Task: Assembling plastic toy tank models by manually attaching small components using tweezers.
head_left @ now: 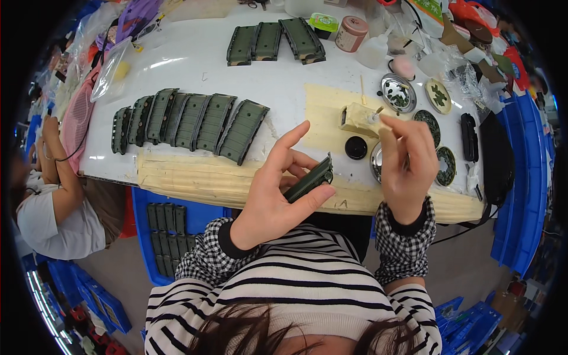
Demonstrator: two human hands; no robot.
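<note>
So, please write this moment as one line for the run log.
left hand: holds dark green part | right hand: beside tan box, contact unclear | nearby: round black lid, row of green parts

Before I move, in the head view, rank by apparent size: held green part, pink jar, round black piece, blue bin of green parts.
1. Blue bin
2. Held green part and pink jar: too close to rank, the part being nearer and partly hidden
3. Round black piece
</note>
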